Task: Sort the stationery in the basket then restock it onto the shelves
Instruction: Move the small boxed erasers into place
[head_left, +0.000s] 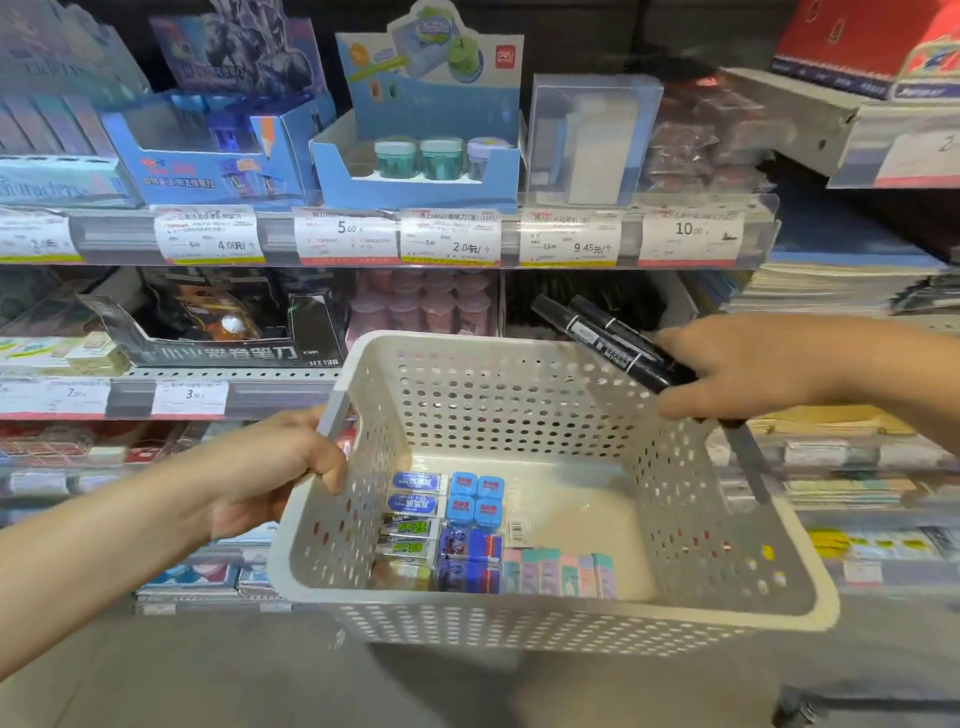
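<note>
Right hand (753, 364) gripping black markers (608, 338), white-labelled barrels

Black markers (608, 340): rear ends hidden inside right hand (737, 364); label print too small to read. Left hand (275, 467): fingertips hidden behind basket (519, 623) rim. Lower shelf stock blurred.

White perforated basket (519, 415), tilted; small erasers (467, 530), probably, grouped at near-left floor; black markers (613, 343) above rim.
</note>
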